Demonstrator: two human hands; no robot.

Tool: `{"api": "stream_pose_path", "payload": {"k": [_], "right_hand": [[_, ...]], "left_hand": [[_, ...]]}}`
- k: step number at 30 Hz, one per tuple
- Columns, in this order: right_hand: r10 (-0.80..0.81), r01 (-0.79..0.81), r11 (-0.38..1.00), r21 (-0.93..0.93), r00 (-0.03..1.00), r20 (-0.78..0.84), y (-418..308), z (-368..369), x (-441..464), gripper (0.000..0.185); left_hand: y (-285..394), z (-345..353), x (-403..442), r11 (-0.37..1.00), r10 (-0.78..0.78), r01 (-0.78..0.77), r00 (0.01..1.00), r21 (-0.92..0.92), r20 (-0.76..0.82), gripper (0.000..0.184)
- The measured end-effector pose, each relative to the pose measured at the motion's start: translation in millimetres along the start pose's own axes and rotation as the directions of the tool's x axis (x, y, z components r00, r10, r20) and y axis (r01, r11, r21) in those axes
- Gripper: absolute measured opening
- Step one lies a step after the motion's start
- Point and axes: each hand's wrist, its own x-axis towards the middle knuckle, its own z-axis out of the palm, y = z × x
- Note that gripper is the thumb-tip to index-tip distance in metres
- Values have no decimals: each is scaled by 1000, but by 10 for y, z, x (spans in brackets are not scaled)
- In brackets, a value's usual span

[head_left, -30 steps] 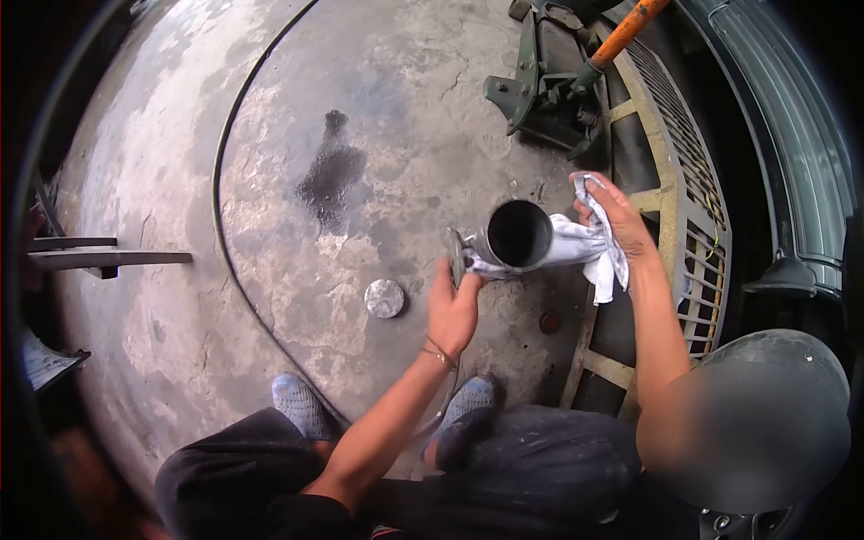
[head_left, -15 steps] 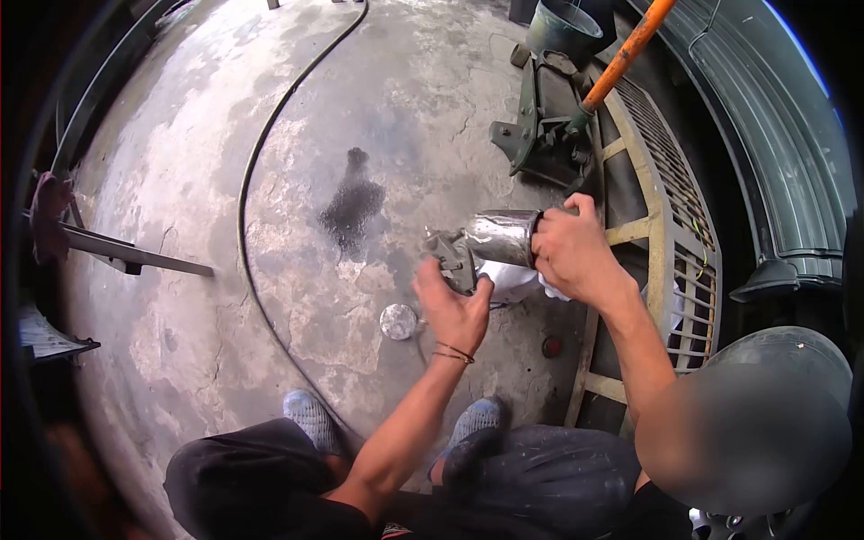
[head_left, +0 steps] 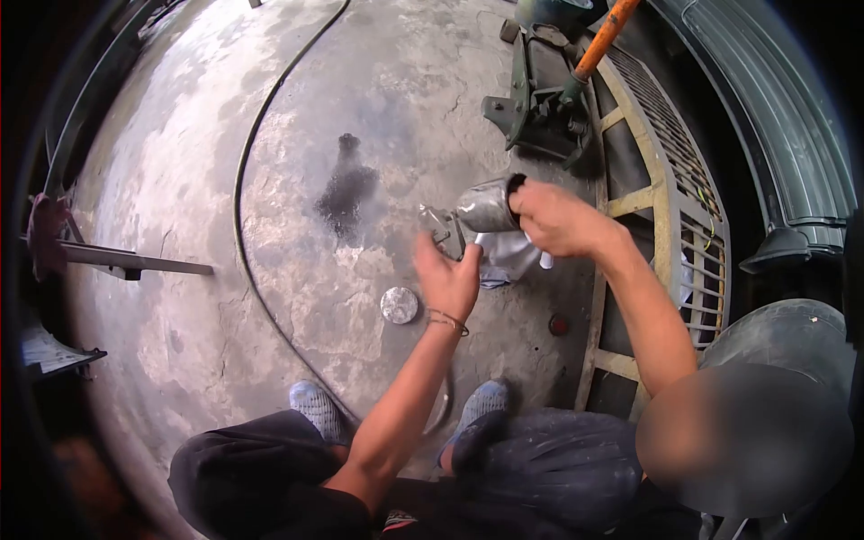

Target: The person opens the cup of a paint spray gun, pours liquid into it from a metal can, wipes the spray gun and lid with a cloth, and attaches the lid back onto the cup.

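A metal tool (head_left: 443, 225), which looks like a spray gun, is gripped in my left hand (head_left: 447, 281), with fingers curled round it. Its metal cup (head_left: 486, 207) lies tilted on its side, the dark mouth facing right. My right hand (head_left: 560, 216) is at that mouth, its fingers bent over the rim and partly hidden inside. Beneath the cup hangs a white cloth (head_left: 511, 256); what holds it is hidden. On the floor below my left hand lies a round whitish lid (head_left: 399, 305).
A hose (head_left: 241, 189) curves across the concrete floor (head_left: 297, 261). A green jack (head_left: 549, 99) with an orange handle (head_left: 607, 38) stands at top right, beside a slatted metal frame (head_left: 666, 193). A small red cap (head_left: 559, 324) lies near the frame. A blurred round shape fills the lower right.
The cup has gone from mouth-up to lying on its side. My right hand has moved from the spread cloth to the cup's mouth. The cloth now hangs lower, bunched under the cup.
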Motion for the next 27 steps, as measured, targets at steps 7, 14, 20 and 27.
{"api": "stream_pose_path", "payload": {"k": [7, 14, 20, 27], "right_hand": [[401, -41, 599, 800, 880, -255, 647, -54, -131, 36], [562, 186, -227, 956, 826, -28, 1314, 269, -149, 29], [467, 206, -412, 888, 884, 11, 1386, 361, -179, 36], [162, 277, -434, 857, 960, -228, 1277, -174, -880, 71]], "left_hand": [[24, 605, 272, 921, -338, 371, 914, -124, 226, 40], [-250, 931, 595, 885, -434, 464, 854, -42, 287, 49], [-423, 1236, 868, 877, -480, 470, 841, 101, 250, 59], [-536, 1505, 1393, 833, -546, 506, 820, 226, 175, 75]]}}
